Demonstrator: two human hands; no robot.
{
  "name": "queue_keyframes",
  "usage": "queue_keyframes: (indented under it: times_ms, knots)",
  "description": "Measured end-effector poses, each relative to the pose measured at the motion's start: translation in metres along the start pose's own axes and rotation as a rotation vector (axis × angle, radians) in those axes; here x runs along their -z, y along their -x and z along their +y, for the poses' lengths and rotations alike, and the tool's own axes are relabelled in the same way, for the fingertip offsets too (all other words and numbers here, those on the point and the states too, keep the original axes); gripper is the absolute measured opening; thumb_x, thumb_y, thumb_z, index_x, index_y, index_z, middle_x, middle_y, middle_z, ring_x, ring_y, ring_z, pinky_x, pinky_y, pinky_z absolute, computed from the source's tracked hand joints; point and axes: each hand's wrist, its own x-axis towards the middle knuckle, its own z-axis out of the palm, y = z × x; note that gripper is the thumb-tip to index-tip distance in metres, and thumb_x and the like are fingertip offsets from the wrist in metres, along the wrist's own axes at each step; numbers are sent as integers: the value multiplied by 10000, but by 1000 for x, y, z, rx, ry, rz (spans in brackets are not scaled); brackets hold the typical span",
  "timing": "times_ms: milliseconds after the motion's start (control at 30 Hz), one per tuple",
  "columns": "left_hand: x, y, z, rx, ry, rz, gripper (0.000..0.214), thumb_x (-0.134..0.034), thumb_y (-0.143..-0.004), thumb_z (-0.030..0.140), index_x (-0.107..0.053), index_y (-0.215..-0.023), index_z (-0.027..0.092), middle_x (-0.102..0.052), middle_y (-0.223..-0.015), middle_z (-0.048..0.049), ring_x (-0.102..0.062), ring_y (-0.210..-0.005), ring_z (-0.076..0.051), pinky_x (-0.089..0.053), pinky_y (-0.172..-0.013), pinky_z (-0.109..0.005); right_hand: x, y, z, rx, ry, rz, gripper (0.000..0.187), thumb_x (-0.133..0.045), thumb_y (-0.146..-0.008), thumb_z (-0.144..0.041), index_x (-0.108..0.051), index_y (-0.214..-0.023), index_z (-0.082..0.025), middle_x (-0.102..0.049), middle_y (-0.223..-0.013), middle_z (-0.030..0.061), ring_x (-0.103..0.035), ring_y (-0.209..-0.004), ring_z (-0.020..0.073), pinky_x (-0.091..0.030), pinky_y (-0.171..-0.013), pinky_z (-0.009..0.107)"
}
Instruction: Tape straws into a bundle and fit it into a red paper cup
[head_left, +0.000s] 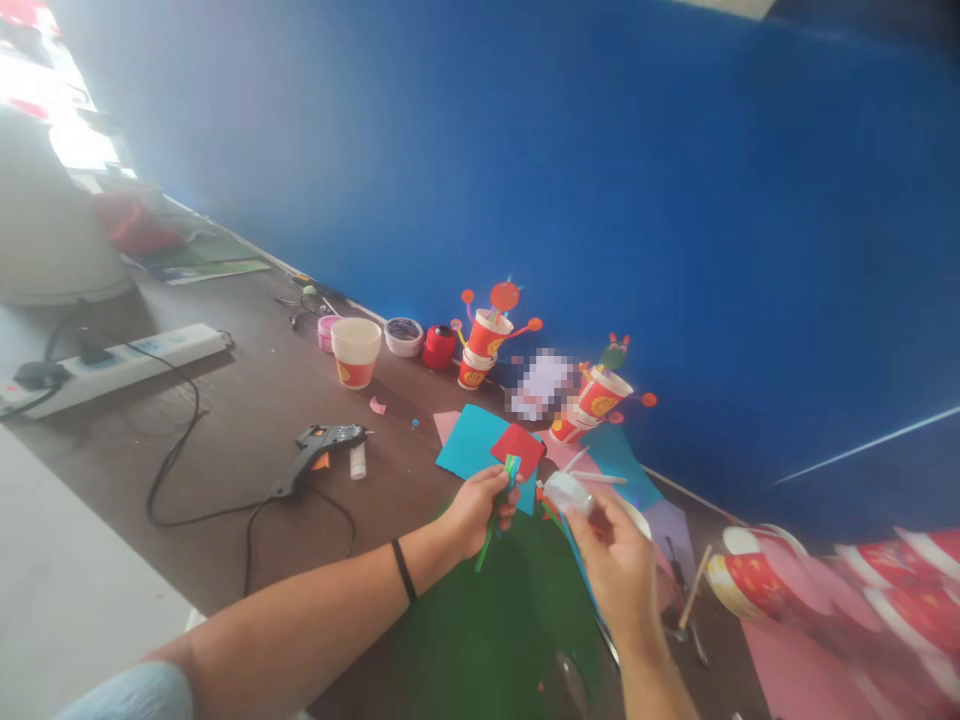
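A blue wall [600,200] fills the back of the view, and a dark brown table [247,400] runs along it. A dark green sheet [487,620] lies under both hands, with a light blue sheet [469,445] and a smaller red square [519,447] just beyond it. At the far left lies a white power strip [127,362]. Nearer the middle a black glue gun [319,450] rests on its side, cord trailing, a short glue stick [358,460] just beside it.

Against the wall stand 2 decorated cup figures, one [484,350] with orange discs on arms, the other [592,400] with a green top piece. Both look complete. A plain red-and-white cup [355,352] stands bare to their left. More cups [750,580] lie blurred at the right.

The left hand [472,510] is closed around a thin green strip [496,515], held upright over the green sheet. The right hand [619,565] pinches a small white round piece [568,490] in its fingertips, near the strip but apart from it. What that piece is cannot be told. Neither piece is joined to a cup, so this part looks like early work.
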Motion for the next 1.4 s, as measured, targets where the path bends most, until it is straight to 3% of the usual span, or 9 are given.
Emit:
queue_keyframes:
  times_ms: [167,267,367,533,667,800,967,1267,1400]
  knots:
    - [-10,8,2,8,-82,-35,228,-548,-790,381,-528,-829,157,-435,-577,52,-314,-405,-41,-214,-390,-176,-23,40,31,110,-54,121,254,-572,-828,-328,-586,-1025,-167,-592,-1077,136,-563,-1026,259,-526,-775,379]
    - [-20,17,4,-18,-204,-51,259,-606,-765,402,-525,-815,162,-451,-604,55,-288,-408,-26,-194,-385,-169,-25,43,36,163,-98,126,289,-580,-826,-296,-543,-1085,-173,-532,-1151,153,-543,-1058,266,-555,-732,376]
    - [-29,26,5,7,-283,-103,264,-667,-719,365,-561,-823,148,-422,-539,70,-276,-400,-29,-201,-381,-174,-23,45,32,248,-79,102,340,-583,-828,-273,-502,-1145,-182,-499,-1193,155,-511,-1110,279,-542,-785,410]
    - [-33,30,6,152,-172,-105,250,-670,-705,352,-552,-806,157,-340,-496,93,-214,-392,-30,-125,-374,-183,-21,47,33,392,102,86,328,-509,-877,-242,-477,-1200,-195,-458,-1244,157,-452,-1187,297,-454,-904,509]
    - [-29,27,4,169,-135,-65,244,-691,-676,320,-517,-742,163,-289,-496,102,-189,-400,-24,-88,-394,-187,-21,45,35,416,205,65,263,-498,-887,-251,-526,-1142,-193,-453,-1248,155,-472,-1174,303,-439,-917,505]
    - [-27,25,4,221,-77,-109,198,-673,-647,237,-506,-714,156,-313,-502,95,-200,-396,-19,-92,-400,-185,-22,43,33,427,204,107,225,-508,-883,-234,-556,-1099,-192,-480,-1211,144,-516,-1131,284,-450,-911,479]
    - [-26,24,4,286,9,-140,146,-633,-642,158,-502,-705,151,-312,-496,94,-207,-388,-16,-91,-401,-172,-24,42,36,438,196,134,232,-532,-870,-215,-544,-1100,-185,-502,-1234,151,-475,-1185,286,-421,-945,501]
    - [-23,22,-1,432,89,-98,236,-673,-638,272,-492,-706,136,-438,-613,51,-246,-375,4,-75,-389,-160,-27,43,44,418,163,111,181,-521,-884,-226,-540,-1059,-183,-584,-1154,143,-530,-1126,275,-443,-916,494]
    - [-24,23,-1,428,120,-103,169,-642,-620,167,-489,-684,137,-414,-577,62,-245,-377,5,-72,-391,-148,-26,43,45,419,171,127,161,-521,-882,-226,-543,-1036,-184,-576,-1155,147,-518,-1135,279,-429,-925,499]
